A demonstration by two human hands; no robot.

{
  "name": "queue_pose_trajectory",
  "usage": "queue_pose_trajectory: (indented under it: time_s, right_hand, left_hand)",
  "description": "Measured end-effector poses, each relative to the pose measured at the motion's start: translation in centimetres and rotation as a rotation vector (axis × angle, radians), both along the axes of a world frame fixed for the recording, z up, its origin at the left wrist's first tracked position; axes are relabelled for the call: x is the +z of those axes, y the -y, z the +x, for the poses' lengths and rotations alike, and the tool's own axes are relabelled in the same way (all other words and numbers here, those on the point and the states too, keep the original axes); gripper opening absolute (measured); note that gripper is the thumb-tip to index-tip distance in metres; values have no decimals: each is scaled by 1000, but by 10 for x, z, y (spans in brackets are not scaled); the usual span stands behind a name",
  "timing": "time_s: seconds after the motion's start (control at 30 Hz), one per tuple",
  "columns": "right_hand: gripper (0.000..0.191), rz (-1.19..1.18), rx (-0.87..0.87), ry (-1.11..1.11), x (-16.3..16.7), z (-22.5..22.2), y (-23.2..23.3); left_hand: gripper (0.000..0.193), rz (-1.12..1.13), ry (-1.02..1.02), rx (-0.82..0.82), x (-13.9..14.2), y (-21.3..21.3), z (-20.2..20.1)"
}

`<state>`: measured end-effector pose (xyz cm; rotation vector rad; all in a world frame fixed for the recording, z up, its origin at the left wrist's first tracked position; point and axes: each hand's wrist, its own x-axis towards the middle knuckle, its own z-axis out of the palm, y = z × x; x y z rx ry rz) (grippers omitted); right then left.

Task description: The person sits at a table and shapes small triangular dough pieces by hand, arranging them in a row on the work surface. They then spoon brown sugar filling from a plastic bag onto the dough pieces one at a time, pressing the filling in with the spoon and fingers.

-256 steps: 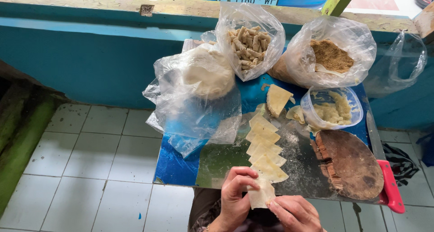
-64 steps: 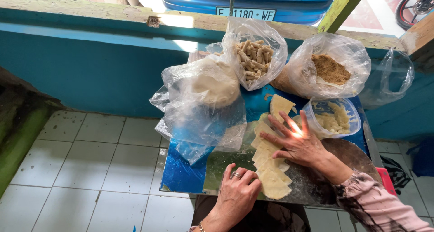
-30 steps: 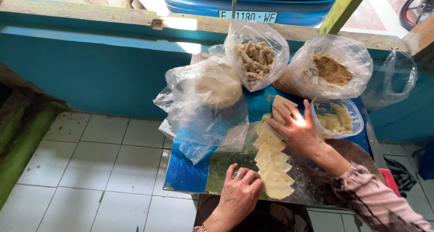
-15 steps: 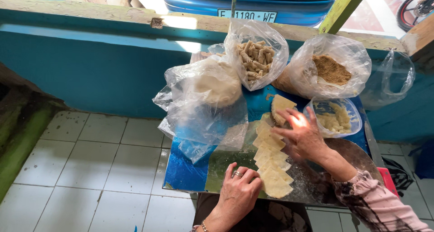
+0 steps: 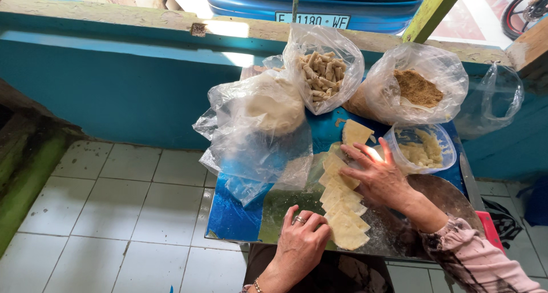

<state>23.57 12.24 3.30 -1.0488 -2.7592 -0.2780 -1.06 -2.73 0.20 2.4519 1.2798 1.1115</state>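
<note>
Now two hands point(image 5: 342, 213) touch one row of wrappers point(image 5: 341, 204), beside three bags point(image 5: 325, 76).

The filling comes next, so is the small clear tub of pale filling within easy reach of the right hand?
Probably yes: the right hand rests on the wrapper row, with the tub just beside it and nothing between.

A low wall point(image 5: 114, 93) painted teal is seen behind the work place, topped by a worn pale ledge point(image 5: 114, 16). The floor point(image 5: 114, 213) is covered with light grey square tiles, and a mossy green step point(image 5: 28, 173) is seen at the left edge. A yellow-green post point(image 5: 434, 7) is seen rising at the upper right. Beyond the ledge a blue car point(image 5: 319, 2) is parked in bright daylight.
</note>
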Motion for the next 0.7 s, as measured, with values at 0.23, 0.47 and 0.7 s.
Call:
queue_pose_trajectory:
  time_s: [0.23,0.47,0.7]
  right_hand:
    - [45,-70,-95,64,15,-1,2]
    - [46,40,-22,59,1,-4,2]
    - [42,-12,-7,23,3,-2,-1]
  left_hand:
    - [6,2,11,-2,1,1,0]
    - [6,-6,6,-4,2,0,0]
    - [6,-6,13,-4,3,1,-1]
